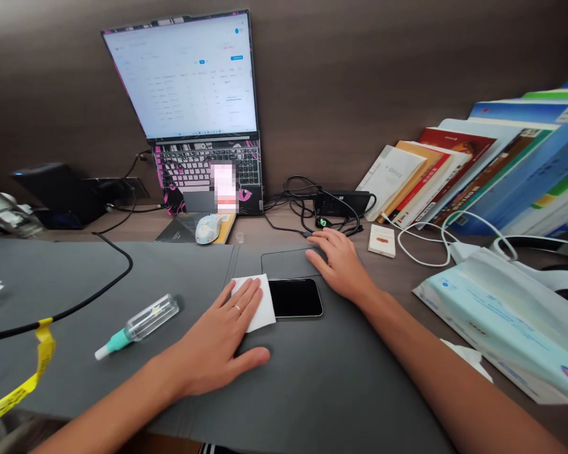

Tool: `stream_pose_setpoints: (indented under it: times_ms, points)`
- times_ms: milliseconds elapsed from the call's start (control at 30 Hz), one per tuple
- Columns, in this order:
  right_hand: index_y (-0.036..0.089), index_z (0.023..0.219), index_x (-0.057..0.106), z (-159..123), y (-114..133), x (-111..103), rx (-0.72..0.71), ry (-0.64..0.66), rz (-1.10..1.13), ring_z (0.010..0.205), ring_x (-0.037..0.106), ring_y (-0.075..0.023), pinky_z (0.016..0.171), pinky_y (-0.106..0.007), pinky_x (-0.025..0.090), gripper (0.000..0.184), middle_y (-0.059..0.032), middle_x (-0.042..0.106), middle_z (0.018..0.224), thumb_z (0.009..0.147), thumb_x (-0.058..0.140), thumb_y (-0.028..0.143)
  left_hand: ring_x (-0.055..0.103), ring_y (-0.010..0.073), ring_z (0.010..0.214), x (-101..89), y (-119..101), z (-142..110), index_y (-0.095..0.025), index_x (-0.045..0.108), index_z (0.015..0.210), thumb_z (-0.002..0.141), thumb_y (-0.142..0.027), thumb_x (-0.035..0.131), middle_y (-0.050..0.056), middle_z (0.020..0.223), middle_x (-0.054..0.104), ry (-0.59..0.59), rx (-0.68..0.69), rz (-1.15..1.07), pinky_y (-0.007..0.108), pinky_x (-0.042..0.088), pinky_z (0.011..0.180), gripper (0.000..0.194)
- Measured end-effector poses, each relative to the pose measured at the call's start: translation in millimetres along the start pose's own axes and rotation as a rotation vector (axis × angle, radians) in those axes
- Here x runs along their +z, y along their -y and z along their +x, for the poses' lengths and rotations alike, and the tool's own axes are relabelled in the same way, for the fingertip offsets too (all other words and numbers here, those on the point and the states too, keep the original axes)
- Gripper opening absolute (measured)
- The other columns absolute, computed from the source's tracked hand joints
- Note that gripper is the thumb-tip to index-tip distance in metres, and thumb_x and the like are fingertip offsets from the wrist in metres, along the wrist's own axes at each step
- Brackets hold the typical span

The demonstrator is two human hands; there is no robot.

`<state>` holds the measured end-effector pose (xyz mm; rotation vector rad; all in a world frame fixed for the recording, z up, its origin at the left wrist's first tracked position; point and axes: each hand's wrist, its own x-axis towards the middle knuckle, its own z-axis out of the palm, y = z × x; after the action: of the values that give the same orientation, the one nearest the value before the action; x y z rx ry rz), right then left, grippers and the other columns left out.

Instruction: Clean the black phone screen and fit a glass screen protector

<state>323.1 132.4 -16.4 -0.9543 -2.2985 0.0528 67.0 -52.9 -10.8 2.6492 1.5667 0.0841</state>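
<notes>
My left hand (224,340) lies flat with fingers stretched over a white wipe (264,309). This wipe covers the left end of a phone (297,298), which rests with its dark screen up on the grey desk mat (312,391). Just beyond the phone is a thin see-through rectangular sheet with a dark outline (284,262), possibly a screen protector. My right hand (338,261) rests at the sheet's right end, thumb apart from the fingers, holding nothing visible. To the left, a clear spray bottle (151,317) with a teal neck lies on its side.
An open laptop (184,82) stands at the back, a mouse (208,228) before it. Cables and a power adapter (343,203) lie right of it, near a small white box (381,241). Leaning books (447,170) and a tissue pack (497,315) occupy the right. A black cable (89,293) crosses the left.
</notes>
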Motion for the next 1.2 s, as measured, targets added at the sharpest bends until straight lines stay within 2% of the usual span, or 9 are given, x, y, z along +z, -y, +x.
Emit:
stream_pose_setpoints:
  times_ms: [200, 367, 500, 667, 833, 1000, 1200]
  points:
    - [0.021, 0.123, 0.066, -0.8, 0.6, 1.4, 0.000, 0.003, 0.001, 0.132, 0.050, -0.0338, 0.110, -0.055, 0.040, 0.038, -0.0128, 0.066, 0.131, 0.101, 0.045, 0.043, 0.018, 0.0305, 0.156, -0.3, -11.8, -24.7, -0.019, -0.010, 0.162, 0.100, -0.064, 0.041, 0.012, 0.169, 0.009, 0.009, -0.012, 0.016, 0.051, 0.023, 0.128, 0.093]
    - [0.019, 0.122, 0.067, -0.6, 0.0, 3.2, 0.007, -0.005, 0.013, 0.132, 0.050, -0.0342, 0.110, -0.055, 0.040, 0.038, -0.0136, 0.066, 0.129, 0.101, 0.046, 0.043, 0.020, 0.0333, 0.155, -2.2, -30.2, -23.8, -0.019, -0.017, 0.160, 0.096, -0.070, 0.043, 0.015, 0.168, 0.010, 0.001, -0.017, 0.013, 0.051, 0.034, 0.122, 0.102]
    - [0.018, 0.122, 0.067, -0.6, -0.5, 4.5, 0.022, -0.017, 0.012, 0.132, 0.050, -0.0338, 0.111, -0.055, 0.039, 0.039, -0.0143, 0.065, 0.131, 0.101, 0.046, 0.043, 0.017, 0.0358, 0.155, 3.1, -48.0, -2.7, -0.016, -0.016, 0.160, 0.092, -0.077, 0.041, 0.019, 0.168, 0.005, 0.016, -0.004, -0.037, 0.053, 0.032, 0.123, 0.108]
    - [0.017, 0.123, 0.067, -1.1, 0.7, 3.7, 0.026, -0.010, 0.008, 0.132, 0.050, -0.0335, 0.111, -0.054, 0.039, 0.040, -0.0149, 0.064, 0.131, 0.101, 0.046, 0.042, 0.007, 0.0326, 0.157, 7.1, -72.6, 35.3, -0.007, 0.006, 0.162, 0.089, -0.085, 0.030, 0.019, 0.168, 0.002, 0.035, 0.032, -0.105, 0.048, 0.021, 0.129, 0.109]
    - [0.019, 0.123, 0.067, -1.3, -0.4, 4.3, 0.028, -0.011, 0.006, 0.133, 0.048, -0.0335, 0.111, -0.054, 0.039, 0.039, -0.0138, 0.064, 0.132, 0.101, 0.045, 0.044, 0.006, 0.0318, 0.157, -4.4, -88.4, 73.9, 0.001, 0.018, 0.159, 0.092, -0.082, 0.020, 0.023, 0.166, 0.008, 0.083, 0.019, -0.124, 0.045, 0.015, 0.130, 0.106]
    - [0.018, 0.122, 0.067, -0.3, -3.6, 4.5, 0.034, -0.015, 0.005, 0.133, 0.048, -0.0335, 0.111, -0.054, 0.039, 0.040, -0.0147, 0.064, 0.131, 0.101, 0.045, 0.044, 0.013, 0.0318, 0.156, -8.8, -86.7, 97.7, 0.004, 0.025, 0.157, 0.100, -0.071, 0.021, 0.024, 0.165, 0.019, 0.068, -0.031, -0.041, 0.043, 0.015, 0.130, 0.094]
    - [0.018, 0.123, 0.067, -0.3, -4.5, 3.2, 0.037, -0.004, 0.005, 0.133, 0.049, -0.0344, 0.110, -0.056, 0.040, 0.042, -0.0153, 0.064, 0.131, 0.101, 0.043, 0.045, 0.016, 0.0328, 0.156, -0.7, -61.4, 81.5, 0.002, 0.025, 0.157, 0.102, -0.067, 0.016, 0.024, 0.165, 0.019, 0.009, 0.021, -0.002, 0.045, 0.018, 0.130, 0.089]
